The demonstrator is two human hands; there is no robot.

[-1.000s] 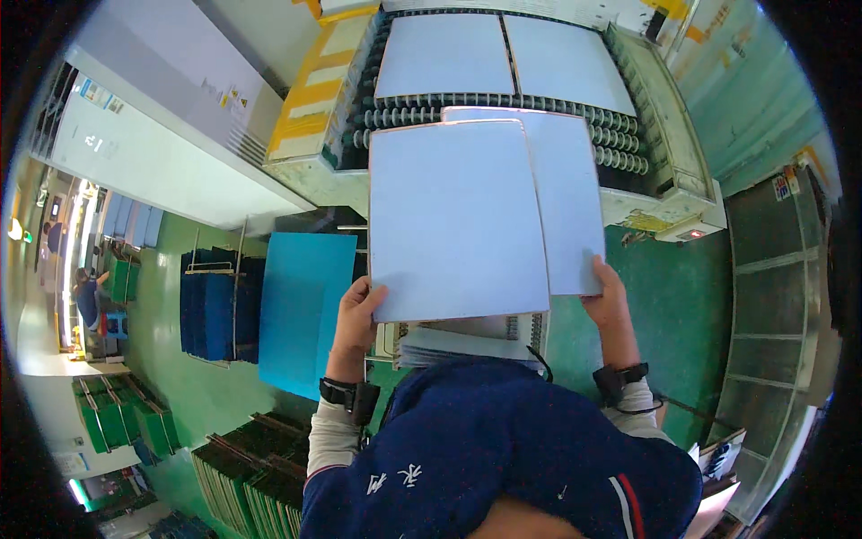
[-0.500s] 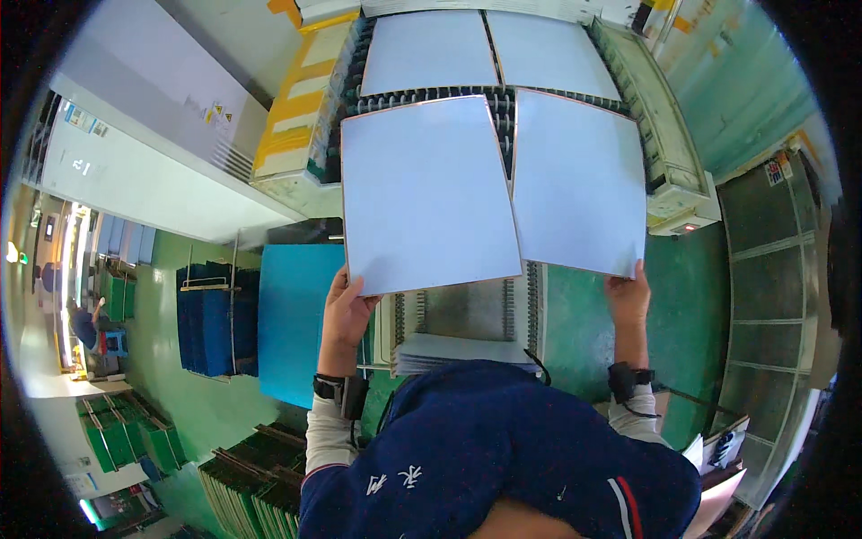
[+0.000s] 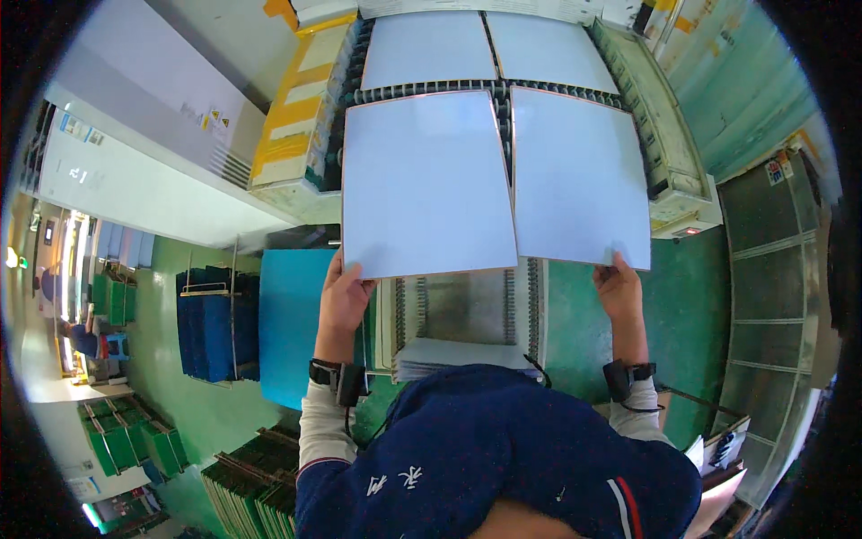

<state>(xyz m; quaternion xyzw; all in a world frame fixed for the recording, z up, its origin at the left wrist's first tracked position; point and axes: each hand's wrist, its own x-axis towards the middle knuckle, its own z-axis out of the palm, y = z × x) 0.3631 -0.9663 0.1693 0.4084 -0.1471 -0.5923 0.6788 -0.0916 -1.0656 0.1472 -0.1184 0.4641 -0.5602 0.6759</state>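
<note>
My left hand (image 3: 345,295) pinches the near left corner of a pale, copper-edged panel (image 3: 429,184), thumb on top and the fingers partly hidden below. With my right hand (image 3: 620,292) I grip the near edge of a second pale panel (image 3: 582,175), close to its right corner. Both panels lie side by side with their far parts over the roller conveyor (image 3: 422,88). Their near ends stick out toward me. Farther in, two more pale panels, a left one (image 3: 429,49) and a right one (image 3: 549,52), rest flat on the rollers.
Below the held panels stands a ridged rack (image 3: 467,305) with a stack of sheets (image 3: 458,353) at its near end. A blue board (image 3: 292,314) is left of it. Dark blue panels fill a cart (image 3: 215,323) farther left. A metal frame (image 3: 768,332) stands at right.
The left panel has moved slightly away from me and straightened. My right hand has shifted left along its panel's near edge. The far panels look nearly unchanged.
</note>
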